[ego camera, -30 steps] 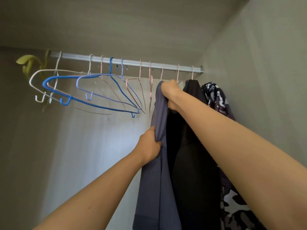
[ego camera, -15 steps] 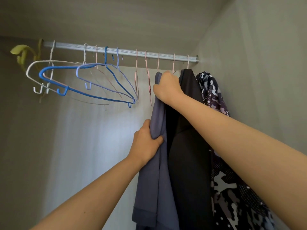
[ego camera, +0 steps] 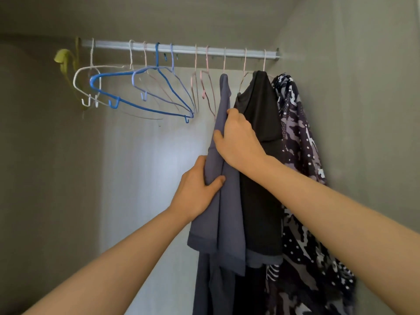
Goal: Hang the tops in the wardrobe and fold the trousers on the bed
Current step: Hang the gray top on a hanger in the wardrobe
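At the centre of the frame your left hand (ego camera: 197,189) grips a bunched fold of the grey-blue top (ego camera: 227,223), fingers curled behind the cloth and thumb pressed across its front. Just above it, your right hand (ego camera: 238,142) clasps the same top, fingers wrapped round its edge. The top hangs from the rail (ego camera: 181,47) across the upper frame, just beside a black top (ego camera: 261,114), with a camouflage-patterned top (ego camera: 300,137) at the right. A blue hanger (ego camera: 141,105) and other bare ones crowd the upper left.

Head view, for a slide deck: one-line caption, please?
Left hand and right hand grip a slate-blue top hanging on the wardrobe rail beside a black top.
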The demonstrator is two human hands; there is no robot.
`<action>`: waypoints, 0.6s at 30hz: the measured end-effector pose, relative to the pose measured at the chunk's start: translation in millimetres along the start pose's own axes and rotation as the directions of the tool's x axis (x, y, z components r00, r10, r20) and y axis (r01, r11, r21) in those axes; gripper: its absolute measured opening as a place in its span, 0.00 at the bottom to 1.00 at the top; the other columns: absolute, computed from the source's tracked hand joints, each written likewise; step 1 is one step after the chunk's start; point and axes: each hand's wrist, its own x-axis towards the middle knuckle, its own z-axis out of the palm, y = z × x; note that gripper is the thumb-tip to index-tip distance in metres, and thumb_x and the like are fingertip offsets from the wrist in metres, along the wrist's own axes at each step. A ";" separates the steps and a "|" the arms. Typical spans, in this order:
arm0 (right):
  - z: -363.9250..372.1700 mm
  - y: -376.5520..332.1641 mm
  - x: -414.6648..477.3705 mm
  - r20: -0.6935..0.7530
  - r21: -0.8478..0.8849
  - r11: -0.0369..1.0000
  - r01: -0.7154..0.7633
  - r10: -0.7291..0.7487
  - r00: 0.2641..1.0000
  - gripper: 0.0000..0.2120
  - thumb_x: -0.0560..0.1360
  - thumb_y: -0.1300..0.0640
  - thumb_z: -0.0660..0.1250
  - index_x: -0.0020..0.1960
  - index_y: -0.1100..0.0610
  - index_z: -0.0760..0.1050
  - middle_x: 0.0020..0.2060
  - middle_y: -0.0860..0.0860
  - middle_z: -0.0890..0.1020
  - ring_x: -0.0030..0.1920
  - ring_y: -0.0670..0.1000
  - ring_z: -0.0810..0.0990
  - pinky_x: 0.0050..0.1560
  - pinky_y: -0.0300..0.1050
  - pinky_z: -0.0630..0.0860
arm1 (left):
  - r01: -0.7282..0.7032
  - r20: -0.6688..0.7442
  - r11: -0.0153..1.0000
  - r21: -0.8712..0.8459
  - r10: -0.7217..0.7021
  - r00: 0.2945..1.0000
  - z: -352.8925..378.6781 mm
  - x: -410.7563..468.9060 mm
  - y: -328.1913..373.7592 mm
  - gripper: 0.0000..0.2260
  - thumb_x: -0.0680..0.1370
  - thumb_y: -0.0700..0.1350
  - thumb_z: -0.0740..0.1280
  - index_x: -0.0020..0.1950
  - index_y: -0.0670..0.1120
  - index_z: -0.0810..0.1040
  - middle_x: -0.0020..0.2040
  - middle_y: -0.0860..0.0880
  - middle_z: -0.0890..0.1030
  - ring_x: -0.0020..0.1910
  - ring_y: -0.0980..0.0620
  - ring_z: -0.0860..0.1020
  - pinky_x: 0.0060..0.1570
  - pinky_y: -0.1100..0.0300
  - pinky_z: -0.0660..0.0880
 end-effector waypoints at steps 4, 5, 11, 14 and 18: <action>-2.9 -10.6 -43.1 0.021 -0.127 0.991 0.050 -0.048 0.999 0.25 0.80 0.53 0.60 0.73 0.62 0.59 0.68 0.57 0.68 0.63 0.56 0.72 0.53 0.45 0.73 | 0.056 0.053 0.997 0.056 -0.059 0.997 -16.4 -34.7 0.8 0.17 0.80 0.55 0.64 0.68 0.53 0.68 0.57 0.57 0.78 0.49 0.65 0.77 0.45 0.67 0.78; -4.0 -13.9 -53.5 0.029 -0.148 0.987 0.066 -0.062 0.998 0.25 0.81 0.52 0.59 0.74 0.61 0.59 0.69 0.56 0.67 0.65 0.55 0.70 0.53 0.45 0.73 | 0.067 0.044 0.995 0.077 -0.071 0.997 -21.1 -43.5 1.1 0.18 0.80 0.55 0.63 0.68 0.52 0.69 0.58 0.56 0.78 0.49 0.62 0.78 0.47 0.62 0.80; -6.0 -39.7 -119.8 0.144 -0.129 0.984 0.123 -0.104 0.984 0.25 0.81 0.52 0.58 0.75 0.60 0.59 0.71 0.56 0.68 0.69 0.55 0.67 0.59 0.47 0.73 | 0.137 -0.056 0.963 0.233 -0.128 0.990 -51.0 -105.7 3.7 0.13 0.82 0.51 0.61 0.66 0.51 0.71 0.50 0.56 0.80 0.46 0.59 0.78 0.47 0.60 0.76; -5.0 -64.5 -158.0 0.225 -0.036 0.990 0.138 -0.127 0.966 0.25 0.81 0.51 0.58 0.76 0.58 0.58 0.71 0.54 0.67 0.71 0.54 0.65 0.63 0.47 0.70 | 0.159 -0.091 0.948 0.276 -0.139 0.986 -67.2 -147.9 7.4 0.11 0.81 0.50 0.62 0.63 0.51 0.73 0.49 0.55 0.81 0.47 0.57 0.79 0.51 0.53 0.78; 3.0 -99.4 -212.6 0.306 0.095 0.977 0.193 -0.213 0.928 0.23 0.81 0.53 0.59 0.73 0.59 0.63 0.67 0.55 0.72 0.68 0.55 0.68 0.60 0.50 0.72 | 0.199 -0.155 0.890 0.410 -0.147 0.977 -94.6 -218.5 6.6 0.09 0.81 0.50 0.62 0.61 0.51 0.73 0.48 0.55 0.82 0.47 0.53 0.80 0.50 0.50 0.77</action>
